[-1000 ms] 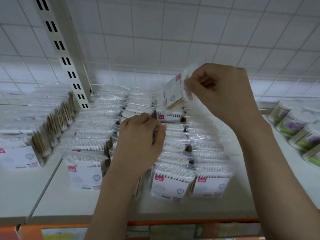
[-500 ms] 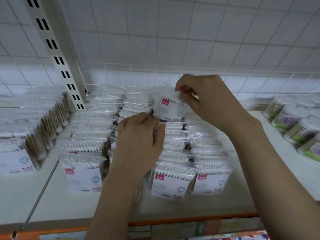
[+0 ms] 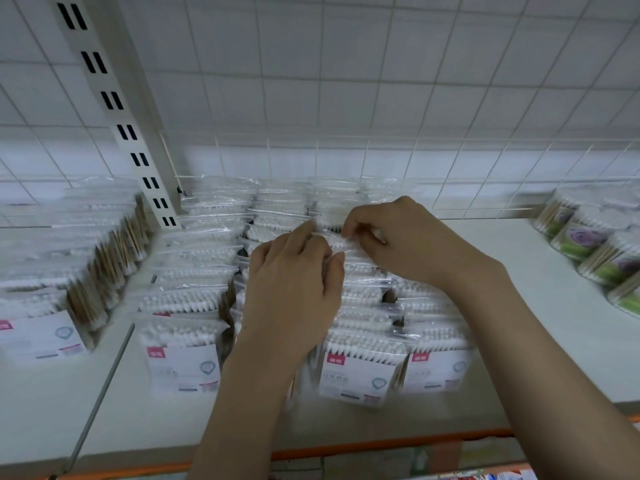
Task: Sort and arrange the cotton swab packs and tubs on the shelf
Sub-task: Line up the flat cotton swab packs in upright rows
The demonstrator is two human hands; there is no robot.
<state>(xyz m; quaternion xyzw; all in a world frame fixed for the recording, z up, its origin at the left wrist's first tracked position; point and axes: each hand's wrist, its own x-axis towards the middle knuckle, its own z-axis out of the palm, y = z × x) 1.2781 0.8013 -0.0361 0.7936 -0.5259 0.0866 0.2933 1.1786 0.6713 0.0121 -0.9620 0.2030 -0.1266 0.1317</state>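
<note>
while both hands pinch clear swab pack (image 3: 341, 242), left hand (image 3: 294, 292), right hand (image 3: 398, 242), cotton tips inside.

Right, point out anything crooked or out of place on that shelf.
Nothing is spilled or torn. The swab packs stand in fairly even rows, tubs grouped at right. Only the pack both hands pinch is not yet seated.

Packs (image 3: 183, 362) left of tubs (image 3: 588, 244) (shelf (image 3: 540, 344))

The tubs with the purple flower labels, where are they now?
In the head view the tubs lie at the far right of the shelf, apart from the cotton swab packs.
</note>
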